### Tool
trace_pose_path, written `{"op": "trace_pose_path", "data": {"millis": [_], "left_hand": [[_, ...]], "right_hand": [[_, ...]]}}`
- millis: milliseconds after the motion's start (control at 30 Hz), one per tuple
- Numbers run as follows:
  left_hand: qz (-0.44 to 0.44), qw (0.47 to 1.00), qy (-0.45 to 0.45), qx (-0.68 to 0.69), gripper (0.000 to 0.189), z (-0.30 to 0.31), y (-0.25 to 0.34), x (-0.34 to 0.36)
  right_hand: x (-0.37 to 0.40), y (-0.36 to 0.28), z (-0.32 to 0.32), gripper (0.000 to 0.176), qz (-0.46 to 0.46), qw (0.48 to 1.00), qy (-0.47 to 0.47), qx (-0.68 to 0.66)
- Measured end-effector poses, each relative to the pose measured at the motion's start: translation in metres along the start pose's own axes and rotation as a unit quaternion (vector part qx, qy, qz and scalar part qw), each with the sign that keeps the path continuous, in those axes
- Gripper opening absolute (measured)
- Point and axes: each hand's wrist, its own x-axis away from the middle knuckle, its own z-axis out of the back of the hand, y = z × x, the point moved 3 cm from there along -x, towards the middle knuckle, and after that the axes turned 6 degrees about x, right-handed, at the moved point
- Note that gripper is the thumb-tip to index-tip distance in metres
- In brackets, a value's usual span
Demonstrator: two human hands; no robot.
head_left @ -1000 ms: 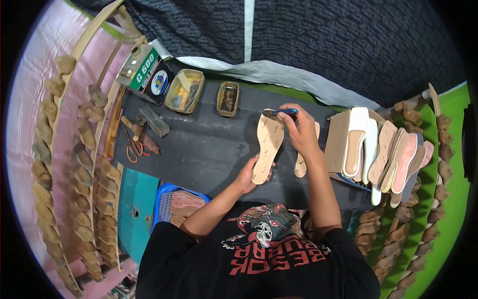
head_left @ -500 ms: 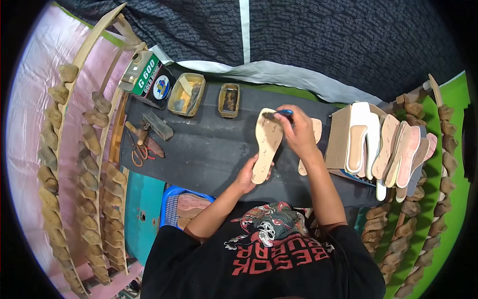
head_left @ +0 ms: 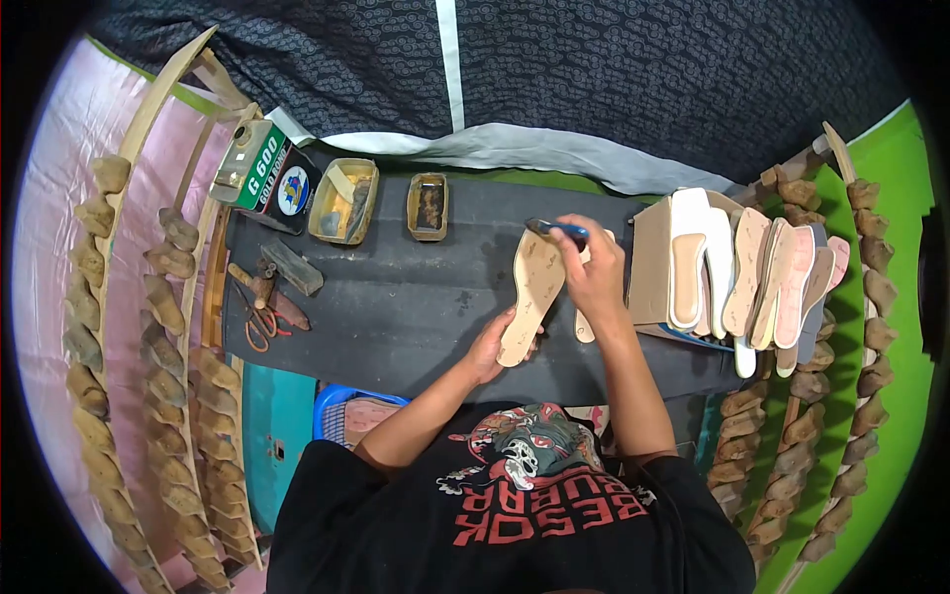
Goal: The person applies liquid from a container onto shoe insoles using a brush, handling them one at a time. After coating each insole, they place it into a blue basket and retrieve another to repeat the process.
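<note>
Item: tan insole (head_left: 531, 295), lying toe-away on the dark worktable (head_left: 396, 297). Left hand (head_left: 490, 348) grips its heel end, fingers curled under. Right hand (head_left: 592, 269) is closed around a blue-handled brush (head_left: 556, 229), bristles at the insole's toe. A second insole (head_left: 584, 322) lies just beside (partly hidden by the wrist).

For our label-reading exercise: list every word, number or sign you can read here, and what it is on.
"G 600" on the green tin; the smaller line under it is too blurred.
"BESOK", upside down in red, on the black T-shirt; the second red word is unclear.
Insole in the left hand, brush in the right hand: nothing readable.
</note>
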Motion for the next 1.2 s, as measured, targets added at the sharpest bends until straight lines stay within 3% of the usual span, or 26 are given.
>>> {"op": "trace_pose_path", "data": {"millis": [133, 167, 300, 533, 800, 967, 1200], "left_hand": [[0.008, 1.0, 0.013, 0.002, 0.052, 0.004, 0.002, 0.002], [0.01, 1.0, 0.014, -0.003, 0.052, 0.006, 0.003, 0.003], [0.003, 1.0, 0.018, -0.015, 0.053, 0.004, 0.006, 0.009], [-0.042, 0.999, 0.031, 0.007, 0.052, 0.008, 0.011, 0.017], [-0.05, 0.997, 0.037, 0.034, 0.049, 0.009, 0.012, 0.02], [-0.041, 0.998, 0.035, 0.044, 0.048, 0.009, 0.004, 0.012], [-0.02, 0.998, 0.044, 0.034, 0.047, 0.005, -0.004, 0.004]], "right_hand": [[0.008, -0.006, -0.007, 0.017, 0.003, 0.998, -0.051, -0.021], [0.007, -0.003, -0.01, 0.016, 0.026, 0.999, -0.02, -0.014], [-0.003, 0.0, -0.008, 0.016, -0.02, 0.999, 0.026, -0.002], [0.001, -0.009, -0.021, 0.017, 0.013, 0.998, -0.058, -0.034], [-0.006, 0.012, -0.001, 0.015, -0.071, 0.997, 0.003, 0.006], [0.011, 0.014, 0.002, 0.02, -0.009, 1.0, -0.009, 0.021], [0.017, 0.019, 0.025, 0.016, 0.053, 0.996, 0.061, 0.039]]}}
